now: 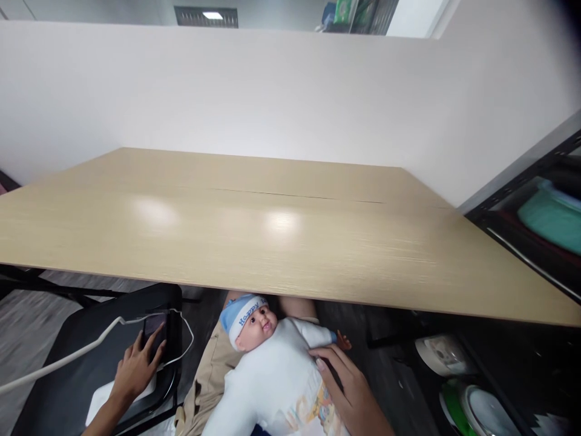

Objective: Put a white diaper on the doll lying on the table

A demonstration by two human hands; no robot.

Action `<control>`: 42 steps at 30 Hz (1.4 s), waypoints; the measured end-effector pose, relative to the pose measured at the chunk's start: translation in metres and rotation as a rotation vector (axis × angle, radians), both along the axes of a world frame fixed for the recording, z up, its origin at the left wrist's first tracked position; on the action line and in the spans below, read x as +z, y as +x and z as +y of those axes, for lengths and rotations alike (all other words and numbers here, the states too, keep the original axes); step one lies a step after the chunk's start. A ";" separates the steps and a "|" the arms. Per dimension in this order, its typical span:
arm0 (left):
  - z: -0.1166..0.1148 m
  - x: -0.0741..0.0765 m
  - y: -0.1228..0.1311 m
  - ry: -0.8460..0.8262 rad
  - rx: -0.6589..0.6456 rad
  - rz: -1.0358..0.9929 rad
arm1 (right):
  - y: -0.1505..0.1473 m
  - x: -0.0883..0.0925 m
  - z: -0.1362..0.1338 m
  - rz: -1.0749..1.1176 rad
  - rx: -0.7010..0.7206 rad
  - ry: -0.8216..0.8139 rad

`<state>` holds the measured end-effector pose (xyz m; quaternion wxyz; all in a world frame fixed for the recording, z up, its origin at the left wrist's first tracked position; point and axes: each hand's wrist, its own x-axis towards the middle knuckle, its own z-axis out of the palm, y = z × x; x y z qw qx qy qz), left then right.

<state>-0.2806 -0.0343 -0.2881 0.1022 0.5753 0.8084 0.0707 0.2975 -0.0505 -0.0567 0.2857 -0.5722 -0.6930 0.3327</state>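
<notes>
A baby doll (285, 369) lies across my lap, wearing a white top, a patterned diaper (324, 406) and a blue and white cap (242, 315) with lettering. My right hand (347, 387) rests on the doll's side near the diaper, fingers stretched out and not wrapped around it. Off to the left, my left hand (138, 363) reaches over a black chair (72, 351) with its fingers spread. Its fingertips are at a dark phone (154, 324) on the seat. A white cable (91, 345) runs to the phone. Under my left wrist lies a white flat object (97, 399).
A wooden table (272, 242) spans the view above my lap, its front edge over my knees. Behind it stands a white partition (272, 91). On the right are a dark shelf with a teal item (554, 215) and, lower down, several round containers, one green-rimmed (454, 406).
</notes>
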 end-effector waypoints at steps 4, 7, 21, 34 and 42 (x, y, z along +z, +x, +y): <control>0.002 0.002 0.004 -0.016 0.011 0.034 | 0.000 -0.001 0.002 -0.004 0.010 0.016; 0.002 0.002 0.003 -0.017 0.004 0.038 | 0.000 -0.002 0.003 -0.008 0.006 0.036; -0.005 -0.002 0.016 -0.040 0.064 0.095 | -0.002 0.001 0.002 -0.002 -0.011 0.043; 0.014 -0.003 0.016 0.073 0.417 -0.102 | -0.003 -0.005 0.003 0.003 -0.048 0.075; 0.024 -0.002 0.026 -0.027 0.502 -0.152 | -0.004 -0.002 0.004 0.014 -0.060 0.064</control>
